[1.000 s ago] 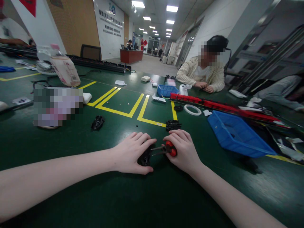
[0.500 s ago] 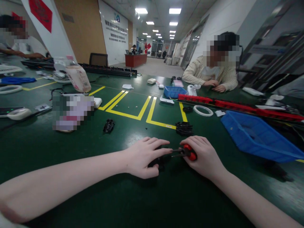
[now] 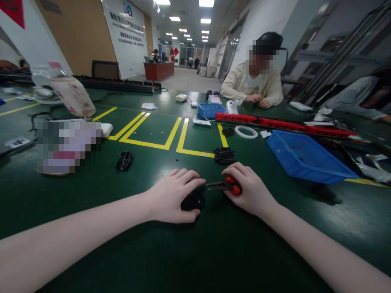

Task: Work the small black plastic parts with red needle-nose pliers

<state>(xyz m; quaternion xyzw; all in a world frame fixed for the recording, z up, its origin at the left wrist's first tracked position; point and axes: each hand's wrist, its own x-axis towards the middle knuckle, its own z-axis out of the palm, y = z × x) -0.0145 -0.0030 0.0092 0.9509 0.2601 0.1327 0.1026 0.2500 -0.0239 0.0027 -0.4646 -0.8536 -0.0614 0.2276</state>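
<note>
My left hand point(image 3: 174, 197) curls around a black part point(image 3: 193, 201) on the green table point(image 3: 146, 252), its thumb and fingers on either side. Red-handled pliers point(image 3: 233, 185) are in the grip of my right hand point(image 3: 252, 189). Their dark jaws point left, slightly parted, near my left fingertips and apart from the black part. One black part point(image 3: 124, 161) lies beyond my left hand, and a black bundle point(image 3: 224, 155) lies just past my right hand.
On the right are a blue tray point(image 3: 308, 158), a white ring point(image 3: 246, 132) and a long red strip point(image 3: 284, 125). A smaller blue bin point(image 3: 210, 110) stands farther back. At left are a bottle point(image 3: 73, 95) and a blurred-out phone-like object point(image 3: 69, 146). A person point(image 3: 252, 81) sits across the table.
The view has turned to the right, so the scene appears farther left. The pliers' jaws have drawn back from the black part under my left hand.
</note>
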